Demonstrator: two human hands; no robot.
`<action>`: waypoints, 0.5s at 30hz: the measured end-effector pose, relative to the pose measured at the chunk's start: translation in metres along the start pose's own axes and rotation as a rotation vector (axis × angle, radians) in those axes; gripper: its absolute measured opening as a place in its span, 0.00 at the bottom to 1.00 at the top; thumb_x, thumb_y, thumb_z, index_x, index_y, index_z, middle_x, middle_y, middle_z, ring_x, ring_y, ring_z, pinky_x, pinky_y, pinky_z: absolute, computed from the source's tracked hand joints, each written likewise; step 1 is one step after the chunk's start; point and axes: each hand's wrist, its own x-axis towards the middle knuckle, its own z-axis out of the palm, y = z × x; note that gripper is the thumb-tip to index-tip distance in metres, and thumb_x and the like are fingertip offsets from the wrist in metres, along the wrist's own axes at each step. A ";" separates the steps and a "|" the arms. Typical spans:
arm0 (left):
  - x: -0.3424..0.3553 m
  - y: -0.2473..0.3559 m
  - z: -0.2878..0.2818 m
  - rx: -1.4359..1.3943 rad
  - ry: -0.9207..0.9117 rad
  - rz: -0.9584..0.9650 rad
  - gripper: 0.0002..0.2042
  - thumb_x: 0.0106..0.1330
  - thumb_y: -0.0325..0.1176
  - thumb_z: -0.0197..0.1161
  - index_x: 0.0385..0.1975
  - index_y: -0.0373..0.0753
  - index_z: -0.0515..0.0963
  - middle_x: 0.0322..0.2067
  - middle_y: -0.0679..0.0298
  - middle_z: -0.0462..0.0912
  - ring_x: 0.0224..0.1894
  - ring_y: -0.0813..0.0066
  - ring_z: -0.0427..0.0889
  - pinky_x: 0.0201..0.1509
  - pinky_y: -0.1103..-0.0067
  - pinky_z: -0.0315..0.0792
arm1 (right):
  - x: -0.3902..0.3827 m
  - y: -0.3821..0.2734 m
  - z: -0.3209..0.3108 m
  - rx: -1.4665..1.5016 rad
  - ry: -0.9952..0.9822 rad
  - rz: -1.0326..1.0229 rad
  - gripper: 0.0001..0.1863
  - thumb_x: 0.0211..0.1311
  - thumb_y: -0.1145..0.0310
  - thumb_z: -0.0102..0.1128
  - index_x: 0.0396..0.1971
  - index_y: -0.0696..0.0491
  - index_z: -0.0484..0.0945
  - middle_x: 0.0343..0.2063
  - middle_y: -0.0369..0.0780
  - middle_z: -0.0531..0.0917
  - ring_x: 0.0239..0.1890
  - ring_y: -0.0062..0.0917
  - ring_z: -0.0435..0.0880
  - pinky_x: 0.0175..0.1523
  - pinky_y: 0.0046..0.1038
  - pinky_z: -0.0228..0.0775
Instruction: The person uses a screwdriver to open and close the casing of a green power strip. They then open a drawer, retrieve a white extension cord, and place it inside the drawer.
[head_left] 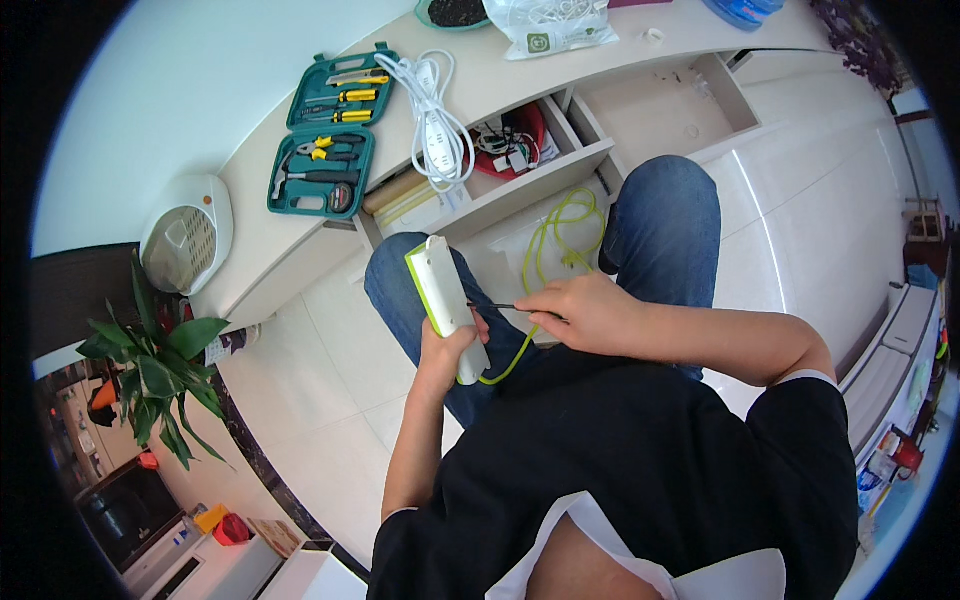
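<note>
Tool case: here's the green case [322, 133], open near the counter's [500, 88] left end, pliers [325, 149], hammer [305, 178] and tape measure [342, 198] in one half, yellow-handled screwdrivers [352, 116] in the other.
Drawer: pulled from the front edge, the drawer [560, 174] carries a red basket [537, 122] of cables and plugs [512, 158].
Left hand: the left hand [448, 348] grips the green-and-white power strip [440, 290] round its lower part, above the left thigh.
Right hand: the right hand [575, 310] pinches a thin dark tool [492, 306], aimed left at the strip's side.
Hard to see: handle covered by fingers; tip contact unclear; the soil bowl [425, 16] cut off above.
</note>
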 end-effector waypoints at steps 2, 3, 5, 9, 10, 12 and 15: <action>0.001 -0.001 -0.001 0.008 -0.003 -0.003 0.15 0.44 0.27 0.53 0.34 0.30 0.69 0.23 0.60 0.75 0.25 0.73 0.75 0.33 0.78 0.70 | 0.000 0.006 0.006 0.078 0.016 0.022 0.11 0.55 0.65 0.55 0.37 0.52 0.78 0.23 0.45 0.80 0.26 0.38 0.80 0.32 0.34 0.71; 0.001 -0.001 -0.002 0.012 -0.004 -0.005 0.15 0.44 0.27 0.53 0.34 0.30 0.69 0.23 0.60 0.75 0.25 0.73 0.75 0.32 0.78 0.70 | 0.001 0.009 0.009 0.117 0.023 0.033 0.12 0.55 0.65 0.55 0.38 0.53 0.79 0.24 0.44 0.80 0.26 0.36 0.80 0.32 0.32 0.71; 0.001 -0.001 -0.003 -0.007 -0.015 -0.001 0.15 0.45 0.27 0.53 0.35 0.31 0.68 0.23 0.60 0.75 0.25 0.74 0.75 0.32 0.78 0.70 | 0.006 0.009 0.005 0.372 -0.115 0.251 0.13 0.57 0.67 0.56 0.40 0.55 0.77 0.25 0.41 0.81 0.26 0.26 0.80 0.33 0.26 0.71; -0.001 -0.003 -0.007 0.004 -0.037 0.003 0.16 0.45 0.26 0.53 0.36 0.31 0.68 0.24 0.60 0.75 0.25 0.74 0.75 0.32 0.78 0.70 | 0.015 0.003 -0.005 0.546 -0.252 0.460 0.13 0.58 0.68 0.56 0.42 0.57 0.76 0.28 0.39 0.81 0.28 0.17 0.79 0.37 0.21 0.70; -0.001 -0.003 -0.008 -0.005 -0.032 -0.002 0.17 0.44 0.27 0.53 0.38 0.31 0.67 0.23 0.60 0.75 0.25 0.73 0.75 0.31 0.77 0.70 | 0.015 0.004 -0.003 0.507 -0.241 0.429 0.13 0.58 0.68 0.56 0.42 0.57 0.76 0.28 0.40 0.82 0.28 0.18 0.79 0.37 0.21 0.70; 0.000 -0.004 -0.009 -0.024 -0.022 -0.013 0.21 0.42 0.28 0.55 0.41 0.32 0.66 0.23 0.58 0.74 0.23 0.70 0.75 0.29 0.76 0.71 | 0.013 0.000 0.000 0.245 -0.178 0.206 0.13 0.58 0.68 0.55 0.42 0.58 0.76 0.29 0.40 0.82 0.29 0.19 0.80 0.37 0.22 0.71; -0.001 -0.005 -0.013 -0.021 -0.015 -0.019 0.21 0.42 0.27 0.54 0.41 0.32 0.66 0.23 0.58 0.74 0.23 0.70 0.75 0.29 0.76 0.71 | 0.016 -0.002 0.001 0.110 -0.176 0.105 0.13 0.59 0.69 0.55 0.42 0.58 0.76 0.31 0.42 0.82 0.32 0.21 0.81 0.39 0.23 0.71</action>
